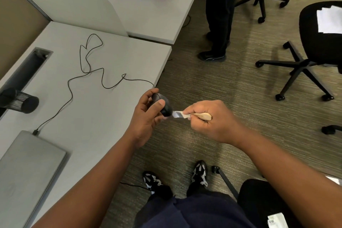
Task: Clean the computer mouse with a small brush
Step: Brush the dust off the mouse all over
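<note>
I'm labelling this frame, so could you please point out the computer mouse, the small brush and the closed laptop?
computer mouse (165, 106): head view, on its black back.
small brush (203, 116): head view, on the wooden handle.
closed laptop (27, 164): head view, middle of the grey lid.

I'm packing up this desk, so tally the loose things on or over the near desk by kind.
Mouse, held in left hand: 1
Brush, held in right hand: 1
Cable: 1
Laptop: 1
Mesh pen cup, lying on its side: 1
Total: 5
</note>
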A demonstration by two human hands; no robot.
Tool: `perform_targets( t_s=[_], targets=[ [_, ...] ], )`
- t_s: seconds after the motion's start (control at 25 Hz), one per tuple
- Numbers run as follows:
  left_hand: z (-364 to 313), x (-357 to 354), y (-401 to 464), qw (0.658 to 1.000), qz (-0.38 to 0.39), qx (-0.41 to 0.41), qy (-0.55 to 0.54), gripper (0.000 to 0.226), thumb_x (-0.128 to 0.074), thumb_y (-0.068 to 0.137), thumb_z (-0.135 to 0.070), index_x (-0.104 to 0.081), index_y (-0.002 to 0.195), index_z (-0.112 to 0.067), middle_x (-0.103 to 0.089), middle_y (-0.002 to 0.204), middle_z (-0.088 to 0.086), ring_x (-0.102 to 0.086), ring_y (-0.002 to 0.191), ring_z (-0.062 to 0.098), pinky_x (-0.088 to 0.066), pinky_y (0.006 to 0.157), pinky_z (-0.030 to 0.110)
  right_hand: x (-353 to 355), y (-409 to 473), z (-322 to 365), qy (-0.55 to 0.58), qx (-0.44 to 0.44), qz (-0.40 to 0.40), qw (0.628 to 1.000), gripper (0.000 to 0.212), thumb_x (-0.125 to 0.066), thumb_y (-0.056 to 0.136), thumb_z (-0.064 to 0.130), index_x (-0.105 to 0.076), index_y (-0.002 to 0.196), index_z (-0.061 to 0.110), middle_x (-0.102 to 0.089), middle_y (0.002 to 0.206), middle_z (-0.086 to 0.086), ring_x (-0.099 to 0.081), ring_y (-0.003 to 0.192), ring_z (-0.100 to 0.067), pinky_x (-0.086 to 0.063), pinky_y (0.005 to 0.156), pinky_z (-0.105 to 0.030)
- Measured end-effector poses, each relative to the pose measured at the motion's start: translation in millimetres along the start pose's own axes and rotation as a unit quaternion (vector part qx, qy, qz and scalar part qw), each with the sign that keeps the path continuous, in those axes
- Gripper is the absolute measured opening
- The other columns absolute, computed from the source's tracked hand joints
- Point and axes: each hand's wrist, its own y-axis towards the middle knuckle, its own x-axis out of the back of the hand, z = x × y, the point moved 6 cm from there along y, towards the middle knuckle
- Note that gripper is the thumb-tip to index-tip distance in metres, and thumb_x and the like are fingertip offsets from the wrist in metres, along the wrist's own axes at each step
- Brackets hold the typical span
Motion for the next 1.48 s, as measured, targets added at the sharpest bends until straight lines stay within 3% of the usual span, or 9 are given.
perform_targets(
  t_s=[0.16,0.28,0.36,0.64,0.8,0.92,1.2,1.36,1.48],
  targets=[
    [-2,0,-4,0.997,0.015,-0.024,0.072,0.076,-0.092,0.070,-0.035,-0.060,0.139,-0.040,-0.050,0.145,0.004,-0.066,0.122,0.028,-0.062,0.088,0.037,22,2,-1,0.102,-0.054,-0.064,0.991,0.017,-0.064,0.088,0.018,-0.074,0.094,0.030,-0.071,0.073,-0.002,-0.055,0.051,-0.009,-0.040,0.045,-0.024],
    [-5,-3,-6,0.986,0.037,-0.057,0.150,0.094,-0.098,0.061,-0.035,-0.055,0.144,-0.043,-0.052,0.150,-0.003,-0.069,0.121,0.028,-0.062,0.093,0.037,31,10,11,0.184,-0.058,-0.093,0.977,0.011,-0.065,0.087,0.027,-0.073,0.095,0.028,-0.074,0.081,-0.014,-0.064,0.067,-0.044,-0.050,0.051,-0.051],
    [-7,-8,-7,0.977,0.061,-0.069,0.192,0.100,-0.100,0.059,-0.036,-0.053,0.146,-0.048,-0.050,0.153,-0.008,-0.067,0.123,0.022,-0.062,0.092,0.035,27,15,19,0.183,-0.058,-0.082,0.978,0.013,-0.063,0.088,0.029,-0.073,0.096,0.028,-0.075,0.084,-0.015,-0.066,0.075,-0.048,-0.052,0.056,-0.058],
    [-4,-10,-5,0.954,0.074,-0.078,0.280,0.118,-0.100,0.063,-0.023,-0.037,0.157,-0.055,-0.037,0.164,-0.012,-0.059,0.133,0.020,-0.063,0.090,0.027,16,16,26,0.076,-0.060,0.008,0.995,0.019,-0.056,0.080,0.024,-0.074,0.075,0.020,-0.071,0.066,-0.004,-0.056,0.048,-0.012,-0.039,0.044,-0.022],
    [-3,-12,-5,0.954,0.089,-0.075,0.275,0.121,-0.101,0.066,-0.015,-0.034,0.157,-0.059,-0.039,0.157,-0.021,-0.061,0.129,0.011,-0.061,0.084,0.022,22,16,30,0.084,-0.050,-0.004,0.995,0.018,-0.056,0.081,0.022,-0.074,0.076,0.020,-0.072,0.067,-0.003,-0.060,0.051,-0.019,-0.040,0.044,-0.024],
    [-4,-11,-4,0.953,0.097,-0.071,0.277,0.126,-0.102,0.066,-0.017,-0.028,0.159,-0.059,-0.037,0.161,-0.021,-0.061,0.124,-0.005,-0.062,0.085,0.023,25,17,31,0.087,-0.037,-0.035,0.995,0.018,-0.061,0.089,0.012,-0.075,0.084,0.023,-0.070,0.068,0.006,-0.054,0.049,-0.007,-0.037,0.044,-0.019],
    [1,-9,-3,0.952,0.074,-0.068,0.289,0.129,-0.102,0.066,-0.007,-0.028,0.160,-0.056,-0.039,0.161,-0.019,-0.057,0.133,0.012,-0.064,0.084,0.029,14,14,29,0.059,-0.043,0.050,0.996,0.014,-0.059,0.079,0.020,-0.072,0.074,0.020,-0.067,0.063,0.008,-0.052,0.049,-0.002,-0.037,0.046,-0.017],
    [-1,-14,-3,0.944,0.079,-0.085,0.310,0.128,-0.101,0.067,-0.005,-0.028,0.155,-0.061,-0.008,0.169,-0.026,-0.055,0.133,0.011,-0.063,0.084,0.024,22,16,27,0.075,-0.033,-0.028,0.996,0.015,-0.062,0.089,0.016,-0.075,0.086,0.023,-0.069,0.070,0.010,-0.055,0.051,-0.003,-0.036,0.045,-0.014],
    [-1,-16,-3,0.944,0.067,-0.084,0.312,0.129,-0.100,0.066,0.001,-0.027,0.152,-0.063,0.009,0.165,-0.030,-0.054,0.133,0.012,-0.063,0.090,0.026,12,13,23,0.060,-0.047,0.027,0.997,0.014,-0.060,0.083,0.017,-0.073,0.078,0.020,-0.065,0.062,0.014,-0.053,0.049,-0.002,-0.034,0.046,-0.013]
  ],
)
